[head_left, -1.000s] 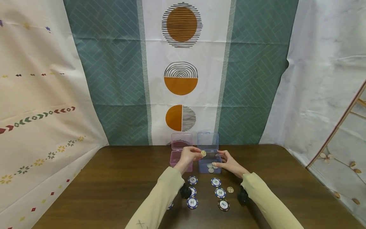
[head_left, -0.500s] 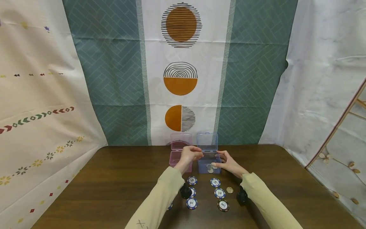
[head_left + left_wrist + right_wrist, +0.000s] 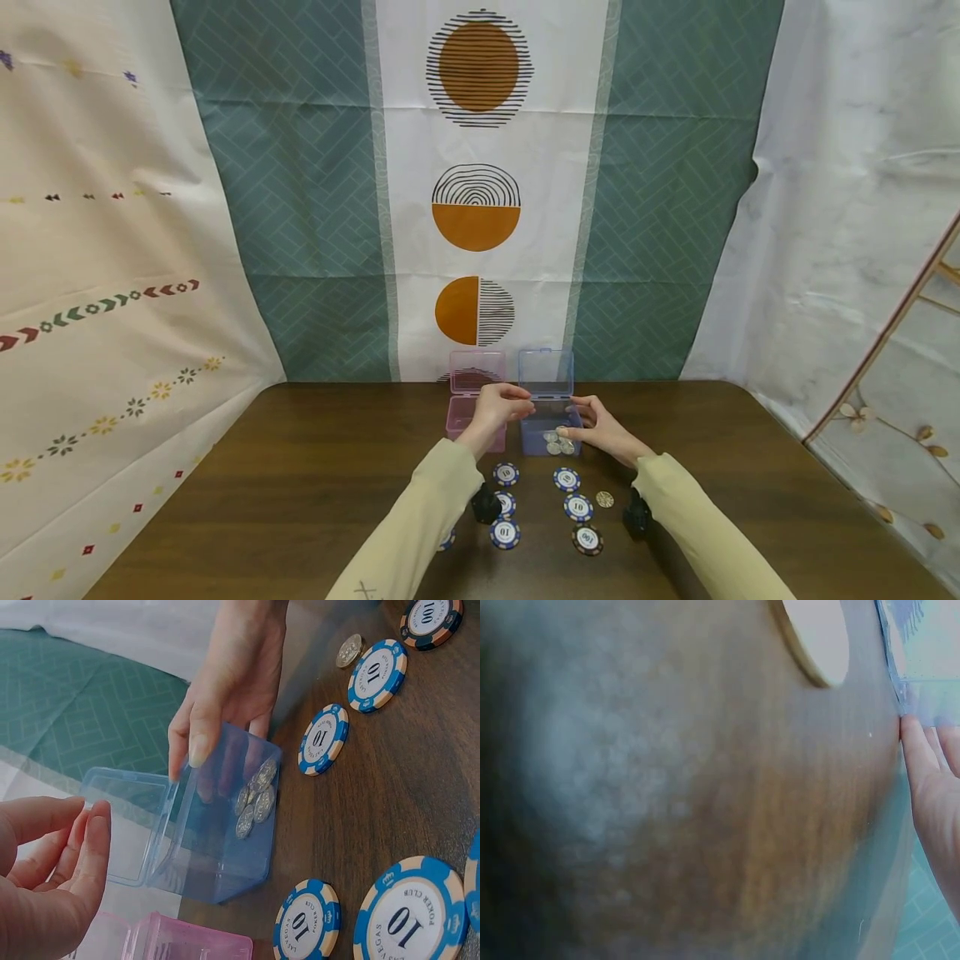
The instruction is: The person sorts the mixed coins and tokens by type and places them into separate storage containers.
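My left hand (image 3: 498,410) hovers over the open blue plastic box (image 3: 225,859), thumb and fingertips close together with nothing between them. Several metal coins (image 3: 255,796) lie in a cluster at the bottom of that see-through box. My right hand (image 3: 236,679) grips the box by its right side, the thumb over the rim and the fingers along the outer wall. In the right wrist view, the right hand's fingertips (image 3: 915,739) meet the box's edge. A pink plastic box (image 3: 454,419), lid up, stands just left of the blue one, partly behind my left hand.
Blue-edged poker chips marked 10 (image 3: 578,507) lie in front of the boxes, with a black-edged 100 chip (image 3: 587,540) nearest me. One gold coin (image 3: 604,499) sits to their right. Behind the wooden table (image 3: 337,467) hangs a patterned curtain (image 3: 300,208).
The gold coin that my left fingers pinched a second ago has left them, and the cluster of coins in the blue box has grown. Both hands stay nearly in place.
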Demonstrator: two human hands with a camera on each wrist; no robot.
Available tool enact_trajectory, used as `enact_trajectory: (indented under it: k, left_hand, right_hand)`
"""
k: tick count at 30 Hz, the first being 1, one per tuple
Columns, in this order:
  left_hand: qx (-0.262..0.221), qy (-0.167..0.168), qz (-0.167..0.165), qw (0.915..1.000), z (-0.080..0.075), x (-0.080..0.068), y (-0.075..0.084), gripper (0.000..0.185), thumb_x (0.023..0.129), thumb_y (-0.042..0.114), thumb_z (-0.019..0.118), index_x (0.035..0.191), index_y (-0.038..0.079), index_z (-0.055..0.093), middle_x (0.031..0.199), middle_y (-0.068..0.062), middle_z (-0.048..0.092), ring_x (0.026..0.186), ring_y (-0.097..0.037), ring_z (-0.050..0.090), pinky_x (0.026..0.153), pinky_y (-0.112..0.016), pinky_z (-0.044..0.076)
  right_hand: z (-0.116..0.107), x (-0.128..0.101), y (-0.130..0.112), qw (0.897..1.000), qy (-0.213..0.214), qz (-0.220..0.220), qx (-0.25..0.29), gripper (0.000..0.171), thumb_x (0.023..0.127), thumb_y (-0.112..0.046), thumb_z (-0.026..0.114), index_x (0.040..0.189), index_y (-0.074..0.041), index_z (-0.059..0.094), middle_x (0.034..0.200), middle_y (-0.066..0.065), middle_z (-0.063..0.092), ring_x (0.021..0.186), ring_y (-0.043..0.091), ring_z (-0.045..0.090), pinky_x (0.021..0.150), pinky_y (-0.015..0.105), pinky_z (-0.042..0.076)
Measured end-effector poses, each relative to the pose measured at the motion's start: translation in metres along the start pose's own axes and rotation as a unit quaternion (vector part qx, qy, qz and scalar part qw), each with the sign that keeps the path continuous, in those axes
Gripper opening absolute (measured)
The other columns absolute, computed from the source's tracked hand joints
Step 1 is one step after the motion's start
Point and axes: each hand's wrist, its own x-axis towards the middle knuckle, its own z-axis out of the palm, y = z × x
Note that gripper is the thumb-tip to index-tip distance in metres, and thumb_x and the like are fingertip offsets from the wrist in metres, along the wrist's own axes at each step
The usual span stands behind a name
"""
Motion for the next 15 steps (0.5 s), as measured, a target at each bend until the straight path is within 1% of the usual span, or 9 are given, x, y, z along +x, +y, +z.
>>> enact_trajectory:
  k: [4, 5, 6, 11, 12, 15]
  left_hand:
    - [0.005, -0.005, 0.002, 1.0000, 0.000, -0.003, 0.000, 0.014, 0.077, -0.002, 0.069, 0.089, -0.009, 0.065, 0.075, -0.010, 0.064, 0.072, -0.026, 0.064, 0.067, -0.031, 0.051]
    - [0.004, -0.009, 0.001, 1.0000, 0.000, -0.006, 0.004, 0.015, 0.077, -0.002, 0.069, 0.090, -0.009, 0.065, 0.075, -0.012, 0.064, 0.072, -0.026, 0.064, 0.068, -0.032, 0.051]
    - [0.004, -0.011, 0.002, 0.9999, 0.000, -0.007, 0.004, 0.015, 0.077, -0.002, 0.069, 0.089, -0.009, 0.065, 0.075, -0.011, 0.064, 0.071, -0.025, 0.064, 0.067, -0.031, 0.051]
    - [0.005, -0.021, 0.010, 0.9997, 0.001, -0.009, 0.002, 0.015, 0.076, -0.003, 0.069, 0.089, -0.010, 0.064, 0.077, -0.011, 0.064, 0.071, -0.023, 0.064, 0.068, -0.032, 0.051]
    - [0.008, -0.022, 0.010, 0.9997, 0.002, -0.008, -0.002, 0.015, 0.076, -0.003, 0.069, 0.089, -0.009, 0.065, 0.076, -0.009, 0.064, 0.071, -0.022, 0.064, 0.068, -0.031, 0.051]
    - [0.040, -0.034, 0.015, 0.9985, 0.003, -0.009, -0.006, 0.015, 0.076, -0.001, 0.070, 0.089, -0.007, 0.066, 0.077, -0.008, 0.064, 0.070, -0.020, 0.063, 0.067, -0.031, 0.051]
  right_hand:
    - [0.000, 0.000, 0.001, 1.000, 0.003, 0.003, 0.001, 0.070, 0.081, -0.021, 0.069, 0.132, -0.003, 0.024, 0.138, 0.021, 0.025, 0.126, 0.038, 0.023, 0.097, 0.051, 0.024]
    - [0.000, 0.000, 0.001, 1.000, 0.002, 0.003, 0.003, 0.071, 0.082, -0.021, 0.069, 0.133, -0.003, 0.023, 0.138, 0.022, 0.024, 0.126, 0.039, 0.022, 0.097, 0.052, 0.024]
    - [0.000, 0.000, 0.001, 1.000, 0.000, 0.003, 0.001, 0.071, 0.082, -0.021, 0.068, 0.133, -0.003, 0.023, 0.138, 0.022, 0.024, 0.126, 0.039, 0.022, 0.097, 0.052, 0.024]
    - [0.000, 0.000, 0.001, 1.000, 0.000, 0.005, -0.002, 0.070, 0.082, -0.021, 0.068, 0.133, -0.003, 0.023, 0.138, 0.022, 0.024, 0.126, 0.039, 0.021, 0.097, 0.053, 0.023]
    - [0.000, 0.000, 0.001, 1.000, -0.001, 0.005, -0.005, 0.070, 0.082, -0.021, 0.068, 0.133, -0.003, 0.023, 0.138, 0.022, 0.024, 0.126, 0.039, 0.021, 0.097, 0.052, 0.024]
    - [0.000, 0.000, 0.000, 1.000, -0.001, 0.007, -0.006, 0.068, 0.083, -0.020, 0.067, 0.132, -0.004, 0.024, 0.138, 0.021, 0.023, 0.126, 0.039, 0.021, 0.097, 0.053, 0.023]
